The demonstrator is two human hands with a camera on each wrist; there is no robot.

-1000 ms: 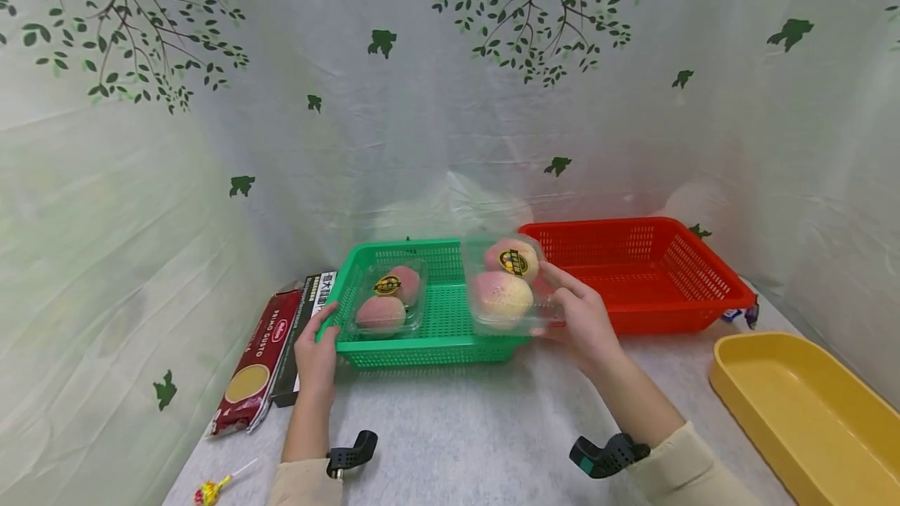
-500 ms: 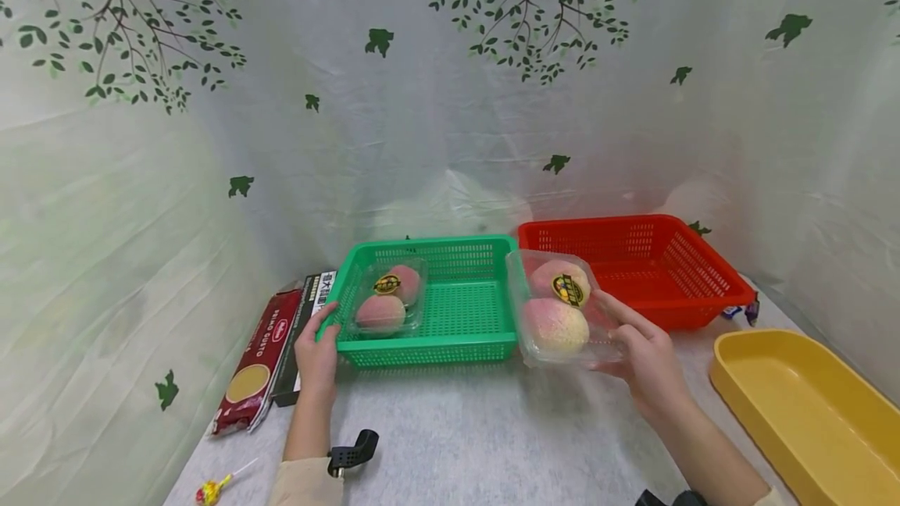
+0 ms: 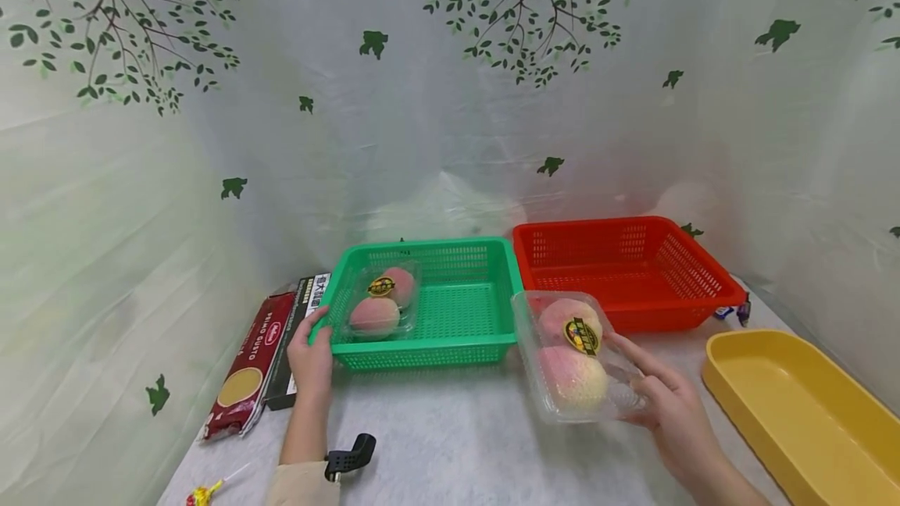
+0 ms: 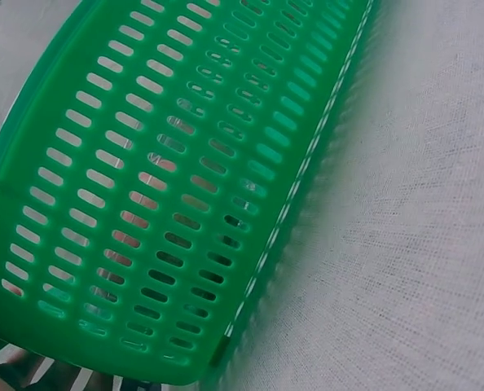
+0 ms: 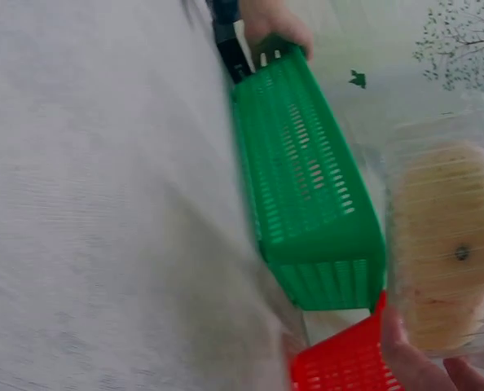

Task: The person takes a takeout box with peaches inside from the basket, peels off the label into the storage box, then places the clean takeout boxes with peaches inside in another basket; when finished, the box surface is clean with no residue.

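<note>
"What are the right hand's (image 3: 668, 400) fingers doing?"

"Gripping the right edge of a clear pack of two peaches (image 3: 573, 358). The fruit sits to the left of the fingertips, and the pack is held tilted in front of the red basket (image 3: 626, 315)."

"Is it touching the green basket (image 3: 422, 354)?"

"It overlaps that basket's near right corner from the head camera; I can't tell whether they touch."

"And the left hand (image 3: 312, 354)?"

"Its thumb and fingers hold the green basket's left end. A second peach pack (image 3: 383, 307) lies inside, on the left."

"What's around them?"

"A pale, cloth-like tabletop (image 3: 450, 436). Left of the green basket are a black box (image 3: 283, 381) and a dark red packet (image 3: 249, 361), with a lollipop (image 3: 202, 495) nearer. A yellow tray (image 3: 808, 412) stands at the right. Whitish curtains (image 3: 450, 123) printed with leaves and branches surround the table."
</note>
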